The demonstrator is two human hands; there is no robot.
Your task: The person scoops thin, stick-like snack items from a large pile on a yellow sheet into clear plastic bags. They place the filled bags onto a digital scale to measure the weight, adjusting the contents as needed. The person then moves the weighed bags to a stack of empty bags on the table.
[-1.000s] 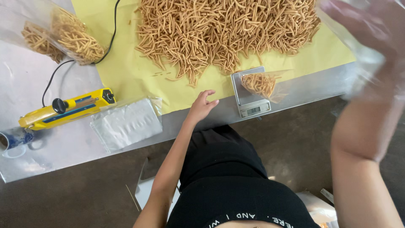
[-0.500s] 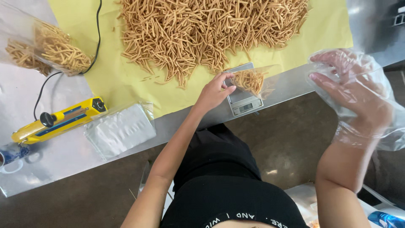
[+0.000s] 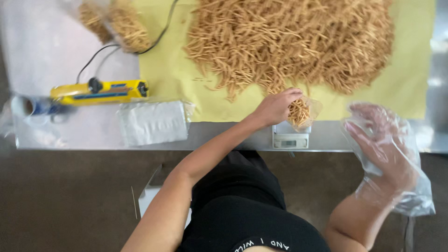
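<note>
I'm looking down at my left hand [image 3: 276,106], fingers curled and pinching the rim of a small clear bag [image 3: 303,113] part-filled w/ thin fried snack sticks; the bag is sitting on a little digital scale [image 3: 290,136] at the near edge of the table [image 3: 224,137], just below the big loose pile of sticks [image 3: 298,44] spread on the yellow sheet [image 3: 172,77]. My right hand [image 3: 380,147] is hovering off to the side, well apart from the scale, fingers spread loosely inside a thin plastic glove/bag, gripping nothing that I can see. Handling, as I'm judging it: the bag is v. light, floppy film, prob slippery, no stiffness of its own, so it's likely slumping or tipping off the small platform if I'm letting go of the rim carelessly. The sticks look brittle and dry, snapping easily, so I'm not squeezing the body of the bag; best hold is the top edge of the film, above the fill line, pinched btwn thumb and fingers, maybe a second hand under the base when lifting. Off to the left I'm seeing a yellow heat sealer [image 3: 100,91] w/ black cord, a stack of empty clear bags [image 3: 151,122], and filled bags [image 3: 114,23] at the far corner. Frame is a bit blurred, so I can't tell the scale readout.
</note>
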